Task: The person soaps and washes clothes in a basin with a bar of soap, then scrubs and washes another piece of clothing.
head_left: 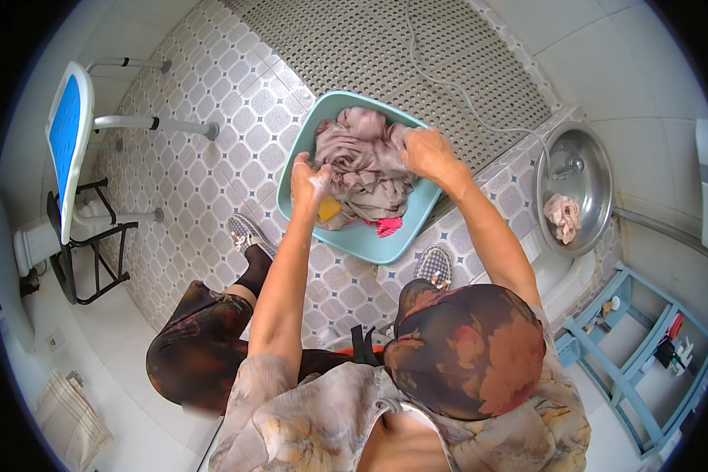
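Observation:
A light blue plastic basin [421, 212] stands on the tiled floor between my feet. Crumpled in it lies a wet, greyish-pink garment [362, 157]. My right hand [431, 153] is closed on the garment's right edge, near the basin's rim. At the left side my left hand [310, 185], with white suds on it, has thumb and fingers apart and touches the cloth's edge. Just beside that wrist lies a yellow piece [329, 208], perhaps soap. Some bright pink cloth [388, 226] shows under the garment at the near side.
A grey perforated mat [354, 55] covers the floor beyond the basin. To the right, a steel sink [602, 177] holds a small pink cloth [562, 218], with a hose [468, 98] running from it. A shower chair [69, 149] stands left; a blue rack [625, 377] is at lower right.

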### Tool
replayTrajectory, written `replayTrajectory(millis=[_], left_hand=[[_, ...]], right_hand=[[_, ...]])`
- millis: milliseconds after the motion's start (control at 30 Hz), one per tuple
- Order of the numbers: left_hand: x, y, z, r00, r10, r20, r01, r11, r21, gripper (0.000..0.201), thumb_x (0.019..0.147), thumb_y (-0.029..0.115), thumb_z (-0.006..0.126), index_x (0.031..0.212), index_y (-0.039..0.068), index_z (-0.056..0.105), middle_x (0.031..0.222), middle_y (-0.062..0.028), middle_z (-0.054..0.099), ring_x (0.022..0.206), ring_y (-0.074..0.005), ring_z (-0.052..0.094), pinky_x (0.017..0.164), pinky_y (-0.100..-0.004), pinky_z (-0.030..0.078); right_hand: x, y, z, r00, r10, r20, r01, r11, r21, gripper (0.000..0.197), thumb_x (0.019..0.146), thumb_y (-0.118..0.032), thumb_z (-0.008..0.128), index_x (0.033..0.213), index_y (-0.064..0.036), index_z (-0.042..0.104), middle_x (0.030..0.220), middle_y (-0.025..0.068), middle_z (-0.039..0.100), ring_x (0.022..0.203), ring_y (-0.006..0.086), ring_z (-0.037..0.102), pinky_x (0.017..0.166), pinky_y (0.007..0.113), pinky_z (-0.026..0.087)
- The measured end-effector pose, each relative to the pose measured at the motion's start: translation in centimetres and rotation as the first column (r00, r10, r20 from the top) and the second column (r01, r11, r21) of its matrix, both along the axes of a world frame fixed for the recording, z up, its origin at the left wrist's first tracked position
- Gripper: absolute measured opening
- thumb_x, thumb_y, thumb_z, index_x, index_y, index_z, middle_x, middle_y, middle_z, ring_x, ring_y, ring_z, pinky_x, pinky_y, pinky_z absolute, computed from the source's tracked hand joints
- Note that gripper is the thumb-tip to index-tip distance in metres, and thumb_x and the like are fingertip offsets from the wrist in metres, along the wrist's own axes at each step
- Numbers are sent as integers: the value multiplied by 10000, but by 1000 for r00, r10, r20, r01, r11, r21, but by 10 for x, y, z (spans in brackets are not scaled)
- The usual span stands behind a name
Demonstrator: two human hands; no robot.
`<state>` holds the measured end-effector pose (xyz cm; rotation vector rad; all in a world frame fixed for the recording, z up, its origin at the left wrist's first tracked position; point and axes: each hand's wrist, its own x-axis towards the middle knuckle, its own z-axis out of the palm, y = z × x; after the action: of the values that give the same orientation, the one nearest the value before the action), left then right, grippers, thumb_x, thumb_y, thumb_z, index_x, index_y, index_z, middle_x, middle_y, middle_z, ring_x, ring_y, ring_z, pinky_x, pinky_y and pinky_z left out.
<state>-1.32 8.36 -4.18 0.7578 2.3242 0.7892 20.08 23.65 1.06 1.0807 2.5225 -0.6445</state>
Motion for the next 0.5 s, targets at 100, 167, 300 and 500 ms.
replayTrajectory(millis=[100, 167, 300, 500], left_hand=[[7, 7, 25, 910, -271, -312, 313, 945, 92, 779, 694, 231, 771, 1368, 11, 448, 1313, -280, 508, 1197, -406, 514, 973, -464, 451], [9, 21, 20, 680, -487, -548, 609, 792, 53, 965, 602, 313, 855, 1442, 176, 401, 1496, -226, 321, 1300, -439, 398, 985, -504, 440], [10, 26, -13, 587, -746, -315, 668, 666, -333, 1126, 558, 335, 878, 1503, 230, 274, 1495, -214, 308, 1273, -449, 411, 973, -520, 450], [6, 26, -50, 538, -822, -188, 735, 566, -373, 1008, 613, 325, 849, 1457, 175, 318, 1400, -224, 419, 1116, -426, 544, 887, -476, 511]], right_hand=[[-16, -25, -26, 943, -111, -315, 146, 985, 88, 598, 883, -352, 583, 1399, -91, 431, 1406, 187, 457, 1226, 393, 464, 975, 557, 429], [-29, -37, -57, 955, -98, -280, 134, 984, 114, 619, 887, -360, 576, 1418, -88, 410, 1438, 186, 411, 1244, 397, 437, 991, 568, 403], [-32, -76, -87, 987, 150, -62, -139, 978, 152, 656, 881, -342, 568, 1450, -76, 378, 1479, 187, 345, 1235, 383, 424, 1005, 567, 364], [-24, -73, -112, 969, 183, -165, -158, 976, 153, 537, 842, -249, 583, 1312, -19, 462, 1316, 230, 448, 1055, 367, 538, 804, 498, 516]])
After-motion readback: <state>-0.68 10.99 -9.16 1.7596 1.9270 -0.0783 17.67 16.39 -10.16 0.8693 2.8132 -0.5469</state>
